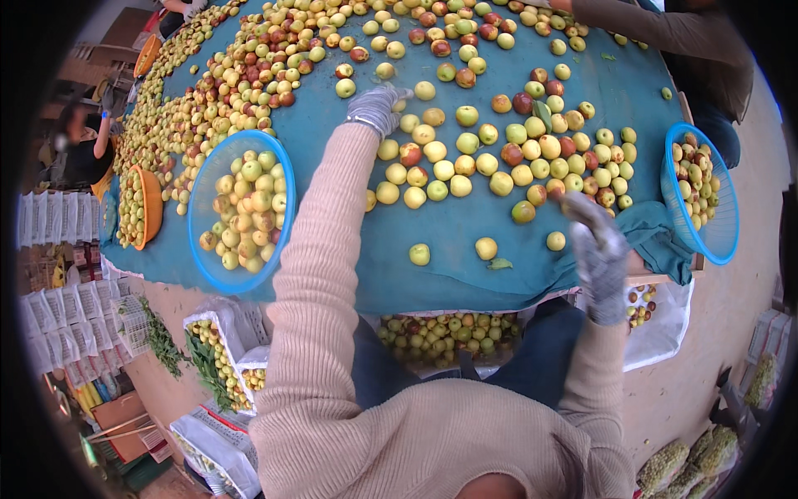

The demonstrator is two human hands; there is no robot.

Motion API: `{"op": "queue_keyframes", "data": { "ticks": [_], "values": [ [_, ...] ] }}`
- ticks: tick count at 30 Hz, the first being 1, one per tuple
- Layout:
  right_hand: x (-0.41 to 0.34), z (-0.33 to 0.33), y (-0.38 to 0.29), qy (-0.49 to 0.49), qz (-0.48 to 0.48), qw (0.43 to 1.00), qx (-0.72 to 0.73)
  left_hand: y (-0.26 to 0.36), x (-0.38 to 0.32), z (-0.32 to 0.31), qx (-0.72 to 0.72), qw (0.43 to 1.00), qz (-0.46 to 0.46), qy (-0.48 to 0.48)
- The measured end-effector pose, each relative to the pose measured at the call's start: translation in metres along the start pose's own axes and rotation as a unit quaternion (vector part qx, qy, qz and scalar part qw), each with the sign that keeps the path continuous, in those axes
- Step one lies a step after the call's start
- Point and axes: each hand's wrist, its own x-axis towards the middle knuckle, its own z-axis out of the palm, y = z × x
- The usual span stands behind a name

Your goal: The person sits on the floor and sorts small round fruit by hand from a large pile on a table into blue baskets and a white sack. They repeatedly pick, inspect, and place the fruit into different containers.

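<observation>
My left hand (377,109), in a grey knit glove, reaches palm down over the blue-green cloth (336,249) of the sorting table. A pale jujube (399,105) shows partly beneath its fingers; whether they grip it is hidden. Blurred by motion, my right hand (595,259) is raised by the table's near right edge, also gloved, with no fruit visible in it. Just beyond its fingertips lies a blurred reddish jujube (554,189). Loose yellow-green and red-brown jujubes (500,183) spread between my hands.
Blue plastic baskets of jujubes stand left (285,218) and right (729,243). An orange basket (153,209) sits further left. A large jujube heap (243,81) covers the far left. A co-worker's sleeve (648,31) reaches in from the right. Below are lined crates (218,461).
</observation>
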Motion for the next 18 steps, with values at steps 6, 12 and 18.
{"op": "queue_keyframes", "data": {
  "ticks": [6, 12, 18],
  "values": [
    [0.007, 0.087, 0.002, -0.044, 0.107, 0.974, 0.194, -0.032, -0.080, -0.026, -0.102, 0.958, 0.016, 0.268],
    [0.007, 0.099, 0.024, -0.046, 0.138, 0.975, 0.166, -0.070, -0.189, -0.059, 0.074, 0.914, -0.105, 0.385],
    [0.011, 0.084, 0.027, 0.076, 0.199, 0.925, 0.314, 0.002, -0.131, -0.014, -0.081, 0.989, -0.017, 0.123]
  ]
}}
